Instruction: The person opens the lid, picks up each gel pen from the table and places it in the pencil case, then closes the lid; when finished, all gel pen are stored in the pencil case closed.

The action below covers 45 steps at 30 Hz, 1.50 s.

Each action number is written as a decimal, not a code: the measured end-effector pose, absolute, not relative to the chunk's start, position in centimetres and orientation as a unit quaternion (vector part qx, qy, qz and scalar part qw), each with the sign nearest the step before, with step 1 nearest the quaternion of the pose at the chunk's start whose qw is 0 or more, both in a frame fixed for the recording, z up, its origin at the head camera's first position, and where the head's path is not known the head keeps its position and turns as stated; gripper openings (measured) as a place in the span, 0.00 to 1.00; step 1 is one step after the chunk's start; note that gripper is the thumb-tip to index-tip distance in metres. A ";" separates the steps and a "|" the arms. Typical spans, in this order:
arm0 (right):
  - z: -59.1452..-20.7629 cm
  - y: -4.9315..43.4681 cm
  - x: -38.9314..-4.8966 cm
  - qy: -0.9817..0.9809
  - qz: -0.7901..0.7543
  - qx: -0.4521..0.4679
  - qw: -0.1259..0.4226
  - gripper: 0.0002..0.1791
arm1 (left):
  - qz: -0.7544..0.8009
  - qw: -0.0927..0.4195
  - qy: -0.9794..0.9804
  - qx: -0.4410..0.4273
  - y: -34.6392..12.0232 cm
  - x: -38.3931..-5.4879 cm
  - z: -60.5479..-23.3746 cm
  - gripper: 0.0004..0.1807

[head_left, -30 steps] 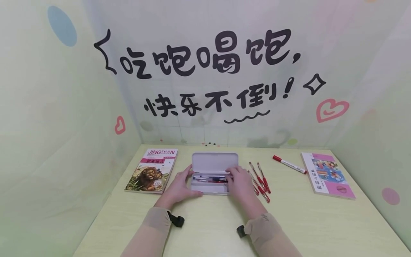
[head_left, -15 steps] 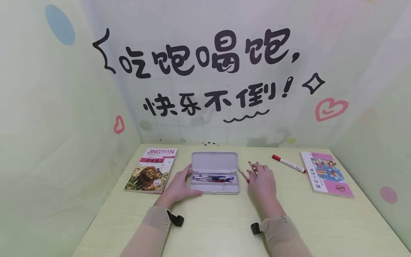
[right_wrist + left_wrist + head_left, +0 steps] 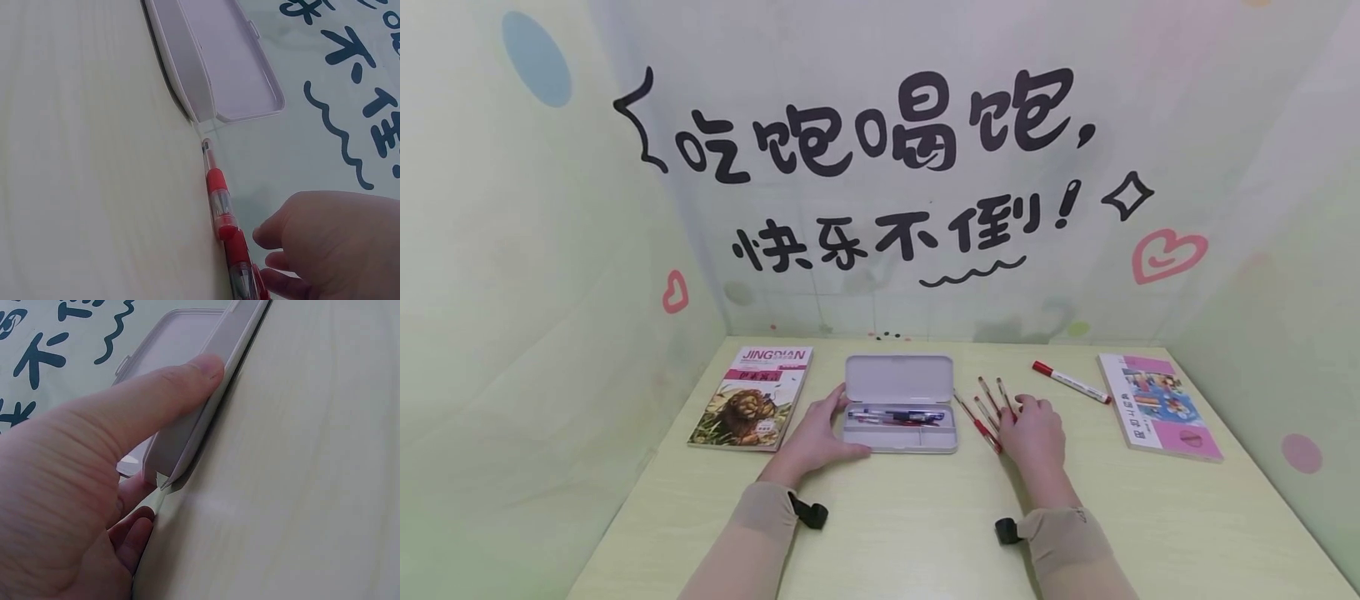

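Observation:
The light lilac pencil case point(image 3: 938, 440) stands with its lid up. A dark blue pen point(image 3: 904, 415) and a red pen point(image 3: 880, 422) lie in its back compartment. My left hand point(image 3: 815, 437) grips the case's left end, thumb point(image 3: 187, 378) on the front wall and fingers round behind. To the right of the case, my right hand point(image 3: 1036, 433) reaches over several red gel pens point(image 3: 987, 433), covering the lower ends of some. In the right wrist view, its bent fingers point(image 3: 275, 240) are right beside a red pen point(image 3: 237, 247); I cannot tell whether they pinch one.
A book with a lion cover point(image 3: 748, 408) lies on the left of the pale table point(image 3: 917, 533). Towards the right are a white marker with a red cap point(image 3: 1071, 382) and a pink book point(image 3: 1161, 408). Fabric walls with large lettering point(image 3: 887, 146) enclose the back and sides.
My right hand has left the case and moved right to the red pens, shifting further right over them. One pen now lies nearer the case. My left hand stays on the case.

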State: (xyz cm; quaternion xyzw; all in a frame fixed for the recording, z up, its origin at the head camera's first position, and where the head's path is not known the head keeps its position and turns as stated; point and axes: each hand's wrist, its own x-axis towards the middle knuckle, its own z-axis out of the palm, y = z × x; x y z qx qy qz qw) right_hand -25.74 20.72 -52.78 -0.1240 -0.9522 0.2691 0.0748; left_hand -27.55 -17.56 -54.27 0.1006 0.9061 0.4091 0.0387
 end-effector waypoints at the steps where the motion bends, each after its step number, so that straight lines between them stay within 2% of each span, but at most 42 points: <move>1: -52.8 20.8 -25.7 -0.953 0.268 -0.124 0.069 0.28 | 0.409 0.038 0.906 0.100 -17.6 -27.6 -54.3 0.79; 9: -52.8 21.2 -25.6 -0.951 0.269 -0.147 0.030 0.27 | 0.410 0.040 0.906 0.101 -17.5 -27.5 -54.2 0.79; 21: -52.4 21.4 -25.6 -0.950 0.265 -0.164 0.029 0.19 | 0.411 0.043 0.905 0.102 -17.5 -27.4 -54.1 0.78; 38: -51.4 20.0 -25.6 -0.947 0.266 -0.132 0.121 0.17 | 0.409 0.045 0.905 0.103 -17.5 -27.5 -54.0 0.79; 45: -50.8 18.1 -25.9 -0.947 0.275 -0.102 0.134 0.17 | 0.411 0.043 0.905 0.100 -17.6 -27.5 -53.9 0.79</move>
